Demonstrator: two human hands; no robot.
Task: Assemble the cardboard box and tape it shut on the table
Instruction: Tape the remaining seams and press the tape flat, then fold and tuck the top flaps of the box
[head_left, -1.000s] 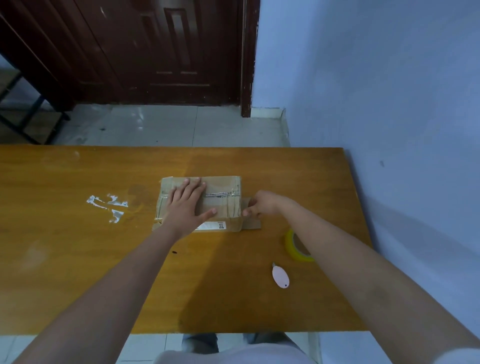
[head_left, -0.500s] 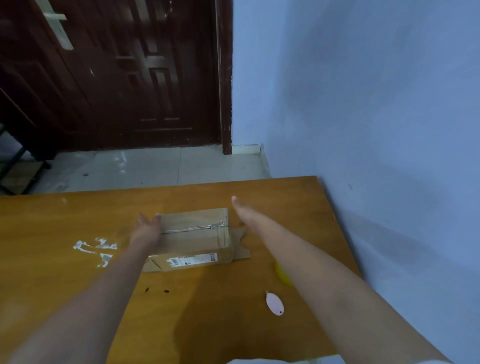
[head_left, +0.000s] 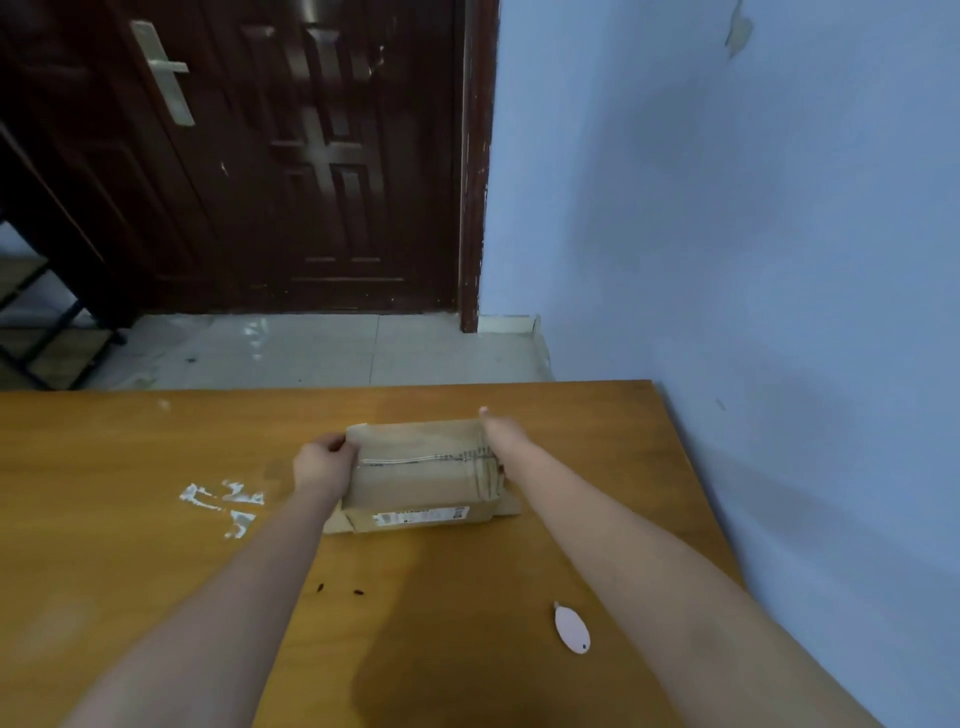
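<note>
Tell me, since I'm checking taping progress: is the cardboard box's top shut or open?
Shut: the cardboard box has its top flaps down flat, with a taped seam across them.

Both bare arms reach forward, roughly parallel. Left hand (head_left: 323, 464) has fingers curled, thumb side up, wrist bent slightly inward. Right hand (head_left: 500, 435) sits farther out than the left, mostly edge-on, one fingertip poking up; finger curl unclear.

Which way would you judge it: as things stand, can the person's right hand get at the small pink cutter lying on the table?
Probably yes. The right hand is occupied at the cardboard box, but the pink cutter lies uncovered on the table beside the right forearm, nothing on top; drawing the hand back should reach it.
</note>
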